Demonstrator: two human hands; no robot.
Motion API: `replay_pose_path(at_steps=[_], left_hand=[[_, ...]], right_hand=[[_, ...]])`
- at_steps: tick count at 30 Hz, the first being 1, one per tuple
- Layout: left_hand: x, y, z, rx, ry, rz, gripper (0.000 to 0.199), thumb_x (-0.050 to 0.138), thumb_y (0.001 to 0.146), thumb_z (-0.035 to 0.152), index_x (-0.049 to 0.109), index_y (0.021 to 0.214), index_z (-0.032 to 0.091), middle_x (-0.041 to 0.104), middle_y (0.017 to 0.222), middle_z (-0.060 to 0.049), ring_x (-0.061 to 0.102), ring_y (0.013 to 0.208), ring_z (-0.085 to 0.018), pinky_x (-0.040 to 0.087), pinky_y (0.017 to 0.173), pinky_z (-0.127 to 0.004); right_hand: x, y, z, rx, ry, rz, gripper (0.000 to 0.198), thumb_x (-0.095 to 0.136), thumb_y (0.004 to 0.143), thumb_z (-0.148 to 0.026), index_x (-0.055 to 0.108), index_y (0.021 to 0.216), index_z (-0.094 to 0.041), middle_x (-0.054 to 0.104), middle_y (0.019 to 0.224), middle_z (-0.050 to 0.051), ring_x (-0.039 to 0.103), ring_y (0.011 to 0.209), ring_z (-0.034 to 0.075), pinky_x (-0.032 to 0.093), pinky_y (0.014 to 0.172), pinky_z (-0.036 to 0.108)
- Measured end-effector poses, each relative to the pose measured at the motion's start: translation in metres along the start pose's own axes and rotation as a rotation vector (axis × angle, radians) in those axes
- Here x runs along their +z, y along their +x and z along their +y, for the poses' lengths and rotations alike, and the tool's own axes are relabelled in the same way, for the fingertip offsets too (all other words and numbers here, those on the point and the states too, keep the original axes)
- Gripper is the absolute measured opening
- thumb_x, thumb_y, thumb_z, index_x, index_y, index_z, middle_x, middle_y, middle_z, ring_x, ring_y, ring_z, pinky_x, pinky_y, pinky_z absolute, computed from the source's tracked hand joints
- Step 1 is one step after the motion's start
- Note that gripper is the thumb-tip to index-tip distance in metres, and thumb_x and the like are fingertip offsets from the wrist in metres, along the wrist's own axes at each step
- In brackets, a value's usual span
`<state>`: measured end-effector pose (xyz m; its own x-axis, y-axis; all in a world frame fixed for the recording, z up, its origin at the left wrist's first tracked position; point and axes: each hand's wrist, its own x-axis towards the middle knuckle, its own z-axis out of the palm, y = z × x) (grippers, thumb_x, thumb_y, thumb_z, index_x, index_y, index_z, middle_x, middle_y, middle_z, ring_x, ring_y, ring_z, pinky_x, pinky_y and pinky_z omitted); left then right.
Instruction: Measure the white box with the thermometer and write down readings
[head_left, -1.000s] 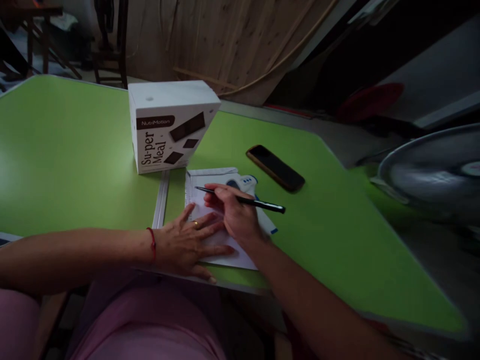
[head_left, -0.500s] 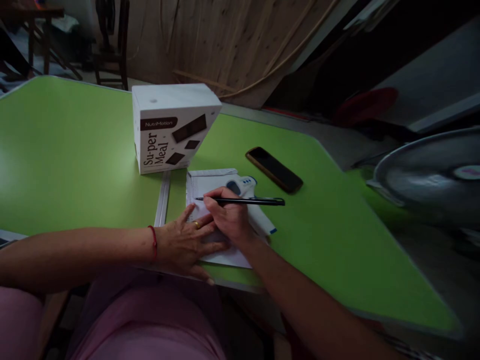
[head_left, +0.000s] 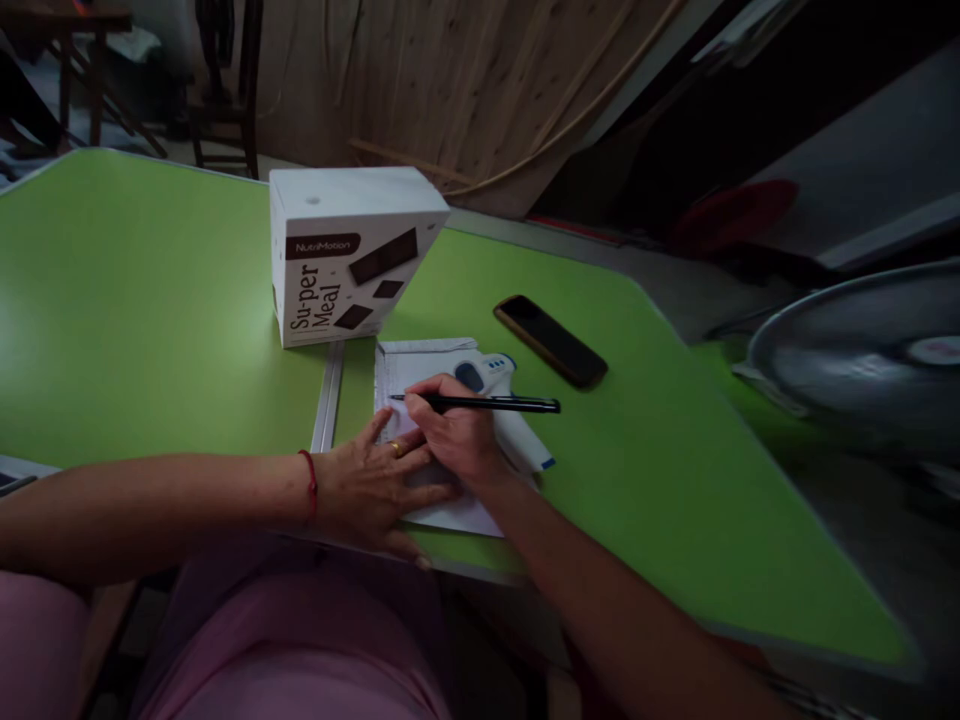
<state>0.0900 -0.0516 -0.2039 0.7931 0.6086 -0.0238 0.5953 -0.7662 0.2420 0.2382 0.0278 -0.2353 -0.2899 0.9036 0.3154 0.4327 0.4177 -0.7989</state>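
A black pen [head_left: 510, 404] is pinched in my right hand [head_left: 463, 432], its tip at the left part of a white notepad [head_left: 409, 370]. My left hand [head_left: 379, 485] lies flat with fingers spread across the lower part of the pad, close against the right hand; a ring and a red cord bracelet are on it. Partly behind my right hand, a white and blue infrared thermometer [head_left: 495, 372] rests on the pad's right side, its handle pointing down and right. Small writing shows along the pad's left edge, too fine to read.
A white "Su-per Meal" box [head_left: 352, 265] stands beyond the pad on the green table [head_left: 165, 310]. To the right lies a dark phone [head_left: 551, 340] in a brown case. A round fan [head_left: 862, 350] stands past the table's right edge. A wooden chair [head_left: 225, 110] is behind.
The pen's rear end has swung slightly down and toward me, while its tip stays at about the same place on the pad. The left hand keeps its place; the whole view shifts slightly.
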Motion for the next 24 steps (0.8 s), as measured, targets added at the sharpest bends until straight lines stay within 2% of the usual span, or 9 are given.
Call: replay_pose_path(at_steps=[6, 14, 18, 24], left_hand=[[0.0022, 0.0000, -0.0007, 0.015, -0.012, 0.041, 0.076, 0.059, 0.090, 0.065, 0.050, 0.148, 0.018, 0.047, 0.151, -0.022, 0.039, 0.144, -0.044, 0.022, 0.117, -0.073], [-0.0001, 0.0006, -0.0003, 0.004, 0.001, -0.031, 0.077, 0.057, 0.092, 0.065, 0.044, 0.152, 0.019, 0.041, 0.156, -0.023, 0.034, 0.147, -0.042, 0.019, 0.118, -0.073], [-0.0024, 0.0003, -0.0004, 0.012, 0.002, -0.024, 0.075, 0.057, 0.092, 0.064, 0.045, 0.151, 0.019, 0.043, 0.154, -0.022, 0.034, 0.147, -0.041, 0.019, 0.118, -0.072], [-0.0023, -0.0001, -0.0008, 0.016, -0.001, -0.020, 0.076, 0.057, 0.092, 0.065, 0.046, 0.150, 0.018, 0.044, 0.153, -0.023, 0.035, 0.147, -0.042, 0.019, 0.117, -0.073]], right_hand=[[0.0014, -0.0006, 0.0036, 0.003, -0.015, 0.008, 0.014, 0.055, 0.079, -0.036, 0.058, 0.074, -0.024, 0.061, 0.067, 0.001, 0.058, 0.064, 0.018, 0.050, 0.064, 0.033], [0.0022, 0.0000, 0.0064, 0.005, 0.019, 0.028, 0.014, 0.057, 0.077, -0.036, 0.059, 0.071, -0.024, 0.061, 0.064, -0.001, 0.056, 0.061, 0.016, 0.050, 0.064, 0.032], [0.0037, -0.0003, 0.0062, -0.004, 0.016, 0.071, 0.012, 0.056, 0.078, -0.034, 0.059, 0.071, -0.024, 0.062, 0.065, 0.000, 0.056, 0.063, 0.017, 0.051, 0.065, 0.032], [0.0021, 0.0008, 0.0049, -0.017, 0.020, 0.044, 0.012, 0.055, 0.077, -0.034, 0.058, 0.071, -0.024, 0.060, 0.064, 0.000, 0.057, 0.063, 0.017, 0.051, 0.066, 0.033]])
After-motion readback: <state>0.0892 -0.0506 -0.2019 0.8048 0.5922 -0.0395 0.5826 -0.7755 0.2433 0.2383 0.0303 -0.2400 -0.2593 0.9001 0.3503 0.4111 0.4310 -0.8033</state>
